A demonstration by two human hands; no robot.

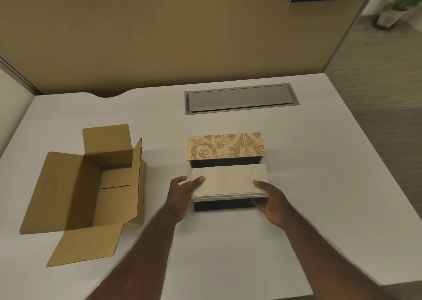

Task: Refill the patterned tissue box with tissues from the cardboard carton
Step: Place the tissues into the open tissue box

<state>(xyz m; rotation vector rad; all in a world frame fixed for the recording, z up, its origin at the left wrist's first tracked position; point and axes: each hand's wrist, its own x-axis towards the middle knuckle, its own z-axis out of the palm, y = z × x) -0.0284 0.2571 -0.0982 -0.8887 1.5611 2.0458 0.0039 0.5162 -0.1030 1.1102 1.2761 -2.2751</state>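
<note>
Tissue stack (pixel 229 181) over half-hidden patterned box (pixel 226 145)

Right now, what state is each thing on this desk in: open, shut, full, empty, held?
Carton: open, flaps spread, looks empty.
Tissue box: open, lid tipped up at the back.
Tissues: stacked, held over the box's open top, not yet seated inside.
Left hand: gripping the stack's left end.
Right hand: gripping the stack's right end.
Desk hatch: shut.
</note>
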